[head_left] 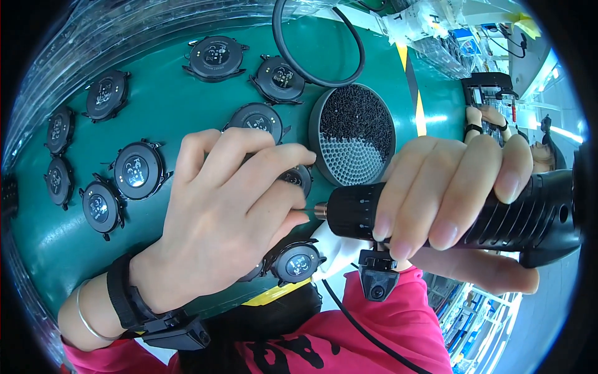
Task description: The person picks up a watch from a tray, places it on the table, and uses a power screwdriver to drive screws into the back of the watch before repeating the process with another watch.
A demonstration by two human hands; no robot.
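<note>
My right hand (445, 196) is wrapped around a black electric screwdriver (520, 215), its copper-coloured nose pointing left. Just off that nose, the thumb and a finger of my left hand (230, 206) come together in a pinch; whatever lies between them is too small to make out. Another left finger reaches over a round black watch body (298, 179), partly covered by the hand. Behind my knuckles lies a second watch body (256, 118). Beyond the screwdriver stands a round grey dish (316, 134), with tiny black screw-like pieces (355, 112) heaped over its dimpled plate.
Several more watch bodies (216, 58) lie back-side up across the green mat (168, 106). One watch body (298, 264) is near the front edge. A thick black cable loop (278, 37) hangs at the back. Striped tape (413, 87) runs right of the dish; a co-worker's hands (483, 117) show beyond.
</note>
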